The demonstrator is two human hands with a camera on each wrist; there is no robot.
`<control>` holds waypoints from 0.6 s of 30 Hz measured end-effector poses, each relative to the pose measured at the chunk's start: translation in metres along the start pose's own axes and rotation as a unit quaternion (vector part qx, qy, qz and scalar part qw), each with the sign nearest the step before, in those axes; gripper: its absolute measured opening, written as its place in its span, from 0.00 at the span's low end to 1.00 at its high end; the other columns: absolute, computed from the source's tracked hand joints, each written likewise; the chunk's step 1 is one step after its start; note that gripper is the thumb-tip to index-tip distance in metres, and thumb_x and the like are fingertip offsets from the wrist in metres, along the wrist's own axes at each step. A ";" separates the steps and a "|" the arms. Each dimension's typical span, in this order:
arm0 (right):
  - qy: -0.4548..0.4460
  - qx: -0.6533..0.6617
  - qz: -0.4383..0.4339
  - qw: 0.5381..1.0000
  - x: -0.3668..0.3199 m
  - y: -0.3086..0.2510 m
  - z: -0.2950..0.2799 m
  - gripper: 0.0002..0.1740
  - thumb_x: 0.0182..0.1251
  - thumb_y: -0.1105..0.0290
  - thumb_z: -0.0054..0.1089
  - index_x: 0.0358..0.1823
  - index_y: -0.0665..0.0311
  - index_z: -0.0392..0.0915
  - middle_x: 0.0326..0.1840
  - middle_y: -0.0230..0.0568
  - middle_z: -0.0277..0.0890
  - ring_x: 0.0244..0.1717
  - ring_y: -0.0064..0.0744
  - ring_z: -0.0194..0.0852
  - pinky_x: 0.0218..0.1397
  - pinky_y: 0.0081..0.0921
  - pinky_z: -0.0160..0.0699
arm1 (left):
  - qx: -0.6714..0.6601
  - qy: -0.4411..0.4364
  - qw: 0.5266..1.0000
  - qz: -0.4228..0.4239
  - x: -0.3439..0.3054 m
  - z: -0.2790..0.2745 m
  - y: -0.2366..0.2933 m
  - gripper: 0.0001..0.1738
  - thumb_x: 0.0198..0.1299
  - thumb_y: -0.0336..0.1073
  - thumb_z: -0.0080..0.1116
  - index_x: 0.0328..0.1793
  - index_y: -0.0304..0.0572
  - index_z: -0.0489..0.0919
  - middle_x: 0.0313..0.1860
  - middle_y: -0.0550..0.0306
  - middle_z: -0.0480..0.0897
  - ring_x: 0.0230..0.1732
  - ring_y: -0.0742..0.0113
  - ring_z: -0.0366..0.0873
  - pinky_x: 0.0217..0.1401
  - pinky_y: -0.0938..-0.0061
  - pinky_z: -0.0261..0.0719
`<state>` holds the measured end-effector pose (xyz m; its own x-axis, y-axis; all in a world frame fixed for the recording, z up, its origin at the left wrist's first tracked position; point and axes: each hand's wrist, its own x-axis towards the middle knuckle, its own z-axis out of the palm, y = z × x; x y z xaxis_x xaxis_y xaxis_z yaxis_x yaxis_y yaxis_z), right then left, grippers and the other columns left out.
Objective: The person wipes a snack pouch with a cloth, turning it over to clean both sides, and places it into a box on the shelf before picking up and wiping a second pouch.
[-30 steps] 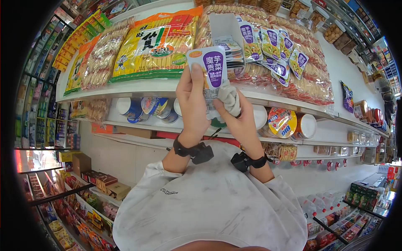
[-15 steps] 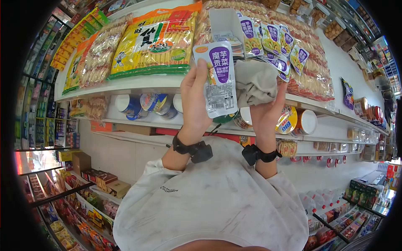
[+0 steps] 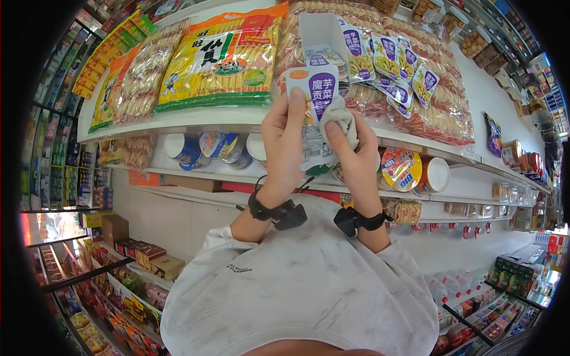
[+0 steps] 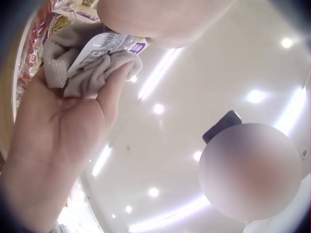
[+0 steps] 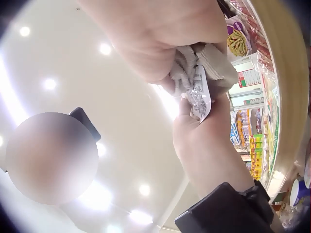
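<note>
My left hand (image 3: 284,142) pinches the left edge of a white and purple snack packet (image 3: 323,89), its thumb flat on the printed front. My right hand (image 3: 357,160) grips a bunched grey cloth (image 3: 348,123), thumb pressing it over the packet's right edge. In the left wrist view the cloth (image 4: 58,53) wraps both faces of the packet (image 4: 104,46), whose barcode side shows. The right wrist view has the packet (image 5: 199,94) between folds of cloth (image 5: 214,63). Just beyond the hands, an open white box (image 3: 317,35) holds similar packets.
Several loose packets (image 3: 386,56) lie on bagged crackers (image 3: 442,113) right of the box. A large yellow rice cracker bag (image 3: 219,59) lies to the left. The shelf's front edge (image 3: 202,128) runs behind my hands, with tubs of instant noodles (image 3: 401,169) on the shelf below.
My right hand first swung right with the cloth, opening out and baring the packet's front, then came back and folded the cloth over the right edge. The left hand and packet shifted slightly right.
</note>
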<state>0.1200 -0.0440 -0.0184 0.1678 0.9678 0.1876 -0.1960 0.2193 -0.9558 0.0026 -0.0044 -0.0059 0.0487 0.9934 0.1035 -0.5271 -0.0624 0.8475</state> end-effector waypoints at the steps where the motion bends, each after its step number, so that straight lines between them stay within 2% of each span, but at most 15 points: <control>1: 0.009 -0.001 -0.004 1.000 0.000 -0.001 0.000 0.19 0.70 0.66 0.66 0.56 0.70 0.76 0.46 0.31 0.79 0.46 0.16 0.73 0.49 0.17 0.73 | 0.007 0.001 1.000 0.000 -0.001 0.002 0.000 0.20 0.78 0.47 0.49 0.56 0.36 0.80 0.41 0.64 0.85 0.39 0.84 0.78 0.43 0.83 0.76; 4: 0.047 -0.017 -0.027 0.998 -0.001 0.000 -0.002 0.18 0.71 0.66 0.65 0.55 0.69 0.76 0.46 0.31 0.79 0.46 0.16 0.73 0.49 0.17 0.73 | -0.031 -0.009 0.999 -0.014 -0.001 0.008 0.006 0.16 0.74 0.39 0.56 0.59 0.36 0.78 0.44 0.61 0.84 0.44 0.81 0.79 0.46 0.82 0.76; 7: 0.123 -0.058 -0.079 0.988 0.002 0.006 -0.012 0.18 0.71 0.65 0.64 0.56 0.70 0.75 0.47 0.32 0.79 0.46 0.18 0.73 0.50 0.18 0.73 | 0.105 -0.021 0.982 0.158 0.007 0.003 -0.004 0.19 0.67 0.30 0.62 0.63 0.35 0.75 0.49 0.57 0.82 0.51 0.75 0.79 0.51 0.77 0.78; 9: 0.201 -0.094 -0.132 0.966 0.007 0.005 -0.016 0.19 0.72 0.65 0.63 0.57 0.70 0.75 0.47 0.33 0.79 0.48 0.19 0.73 0.51 0.20 0.73 | 0.133 -0.064 0.976 0.157 0.005 0.004 0.001 0.25 0.64 0.26 0.64 0.66 0.34 0.73 0.52 0.55 0.80 0.55 0.71 0.78 0.57 0.74 0.78; 10: 0.211 -0.106 -0.146 0.961 0.008 0.005 -0.015 0.19 0.72 0.65 0.63 0.57 0.70 0.75 0.48 0.34 0.79 0.48 0.20 0.73 0.52 0.20 0.73 | 0.147 -0.086 0.973 0.157 0.002 0.006 0.004 0.27 0.62 0.24 0.66 0.68 0.34 0.71 0.54 0.54 0.79 0.57 0.69 0.78 0.60 0.72 0.78; 11: 0.221 -0.118 -0.159 0.955 0.006 0.005 -0.014 0.19 0.73 0.65 0.62 0.58 0.69 0.75 0.48 0.35 0.78 0.48 0.21 0.73 0.53 0.21 0.72 | 0.159 -0.098 0.974 0.129 -0.002 0.011 0.006 0.28 0.65 0.27 0.62 0.70 0.32 0.69 0.57 0.52 0.78 0.62 0.65 0.76 0.69 0.69 0.73; 12: 0.229 -0.131 -0.171 0.949 0.003 0.005 -0.013 0.19 0.73 0.65 0.62 0.59 0.69 0.74 0.49 0.36 0.78 0.49 0.22 0.73 0.53 0.21 0.72 | 0.164 -0.102 0.972 0.132 -0.004 0.014 0.003 0.28 0.66 0.27 0.61 0.71 0.32 0.68 0.58 0.52 0.78 0.63 0.64 0.76 0.70 0.69 0.72; 13: 0.178 -0.149 -0.143 0.962 -0.004 0.000 -0.011 0.23 0.76 0.66 0.57 0.65 0.72 0.70 0.56 0.40 0.78 0.55 0.26 0.74 0.60 0.25 0.72 | 0.169 -0.106 0.970 0.136 -0.006 0.017 -0.001 0.28 0.67 0.28 0.60 0.72 0.32 0.68 0.59 0.52 0.77 0.64 0.64 0.75 0.71 0.69 0.71; 14: 0.138 -0.124 -0.141 0.972 -0.009 0.001 -0.009 0.24 0.76 0.67 0.55 0.67 0.73 0.68 0.59 0.43 0.76 0.58 0.29 0.73 0.62 0.27 0.70 | 0.173 -0.111 0.969 0.140 -0.009 0.019 -0.002 0.27 0.69 0.29 0.59 0.72 0.31 0.67 0.60 0.52 0.77 0.65 0.63 0.74 0.72 0.68 0.69; 15: 0.098 -0.099 -0.140 0.980 -0.014 0.004 -0.006 0.25 0.77 0.68 0.52 0.69 0.74 0.66 0.62 0.46 0.74 0.62 0.31 0.72 0.65 0.28 0.69 | 0.183 -0.120 0.971 0.101 -0.013 0.020 0.001 0.26 0.74 0.34 0.52 0.74 0.31 0.66 0.61 0.50 0.76 0.69 0.62 0.71 0.72 0.70 0.68; 18: 0.026 -0.154 -0.202 0.967 -0.007 0.005 0.007 0.28 0.79 0.71 0.44 0.75 0.78 0.56 0.73 0.56 0.65 0.72 0.43 0.64 0.73 0.35 0.61 | 0.110 -0.092 0.989 0.042 -0.020 0.026 0.004 0.25 0.77 0.39 0.46 0.73 0.31 0.66 0.62 0.46 0.76 0.70 0.64 0.69 0.70 0.73 0.67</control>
<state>0.1111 -0.0485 -0.0226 0.2211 0.8015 0.5557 0.1920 0.5228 -0.8305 0.0217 -0.0273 0.0089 0.1765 0.9511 0.2535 -0.3386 -0.1831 0.9230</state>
